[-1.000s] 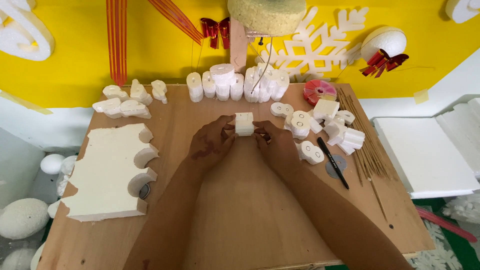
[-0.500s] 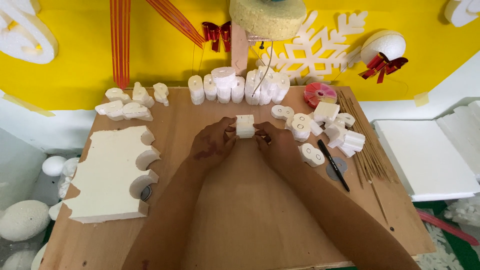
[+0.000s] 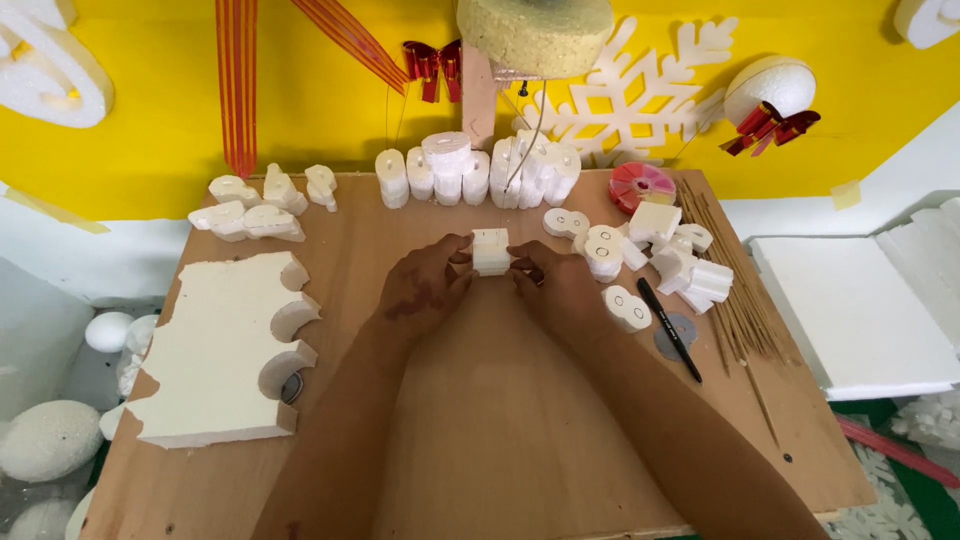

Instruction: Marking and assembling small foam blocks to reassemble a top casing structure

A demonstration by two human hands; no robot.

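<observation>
Small foam block (image 3: 491, 251) sits mid-table toward the far edge, pinched between left hand (image 3: 425, 290) and right hand (image 3: 560, 290), one each side, equally near.

small white foam block (image 3: 490, 251), upright on the brown board, pinched between both hands

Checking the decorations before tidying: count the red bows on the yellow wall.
2. One red bow hangs at top centre, left of the foam post; the other red bow sits on the white foam ball at upper right. More may lie outside view.
</observation>
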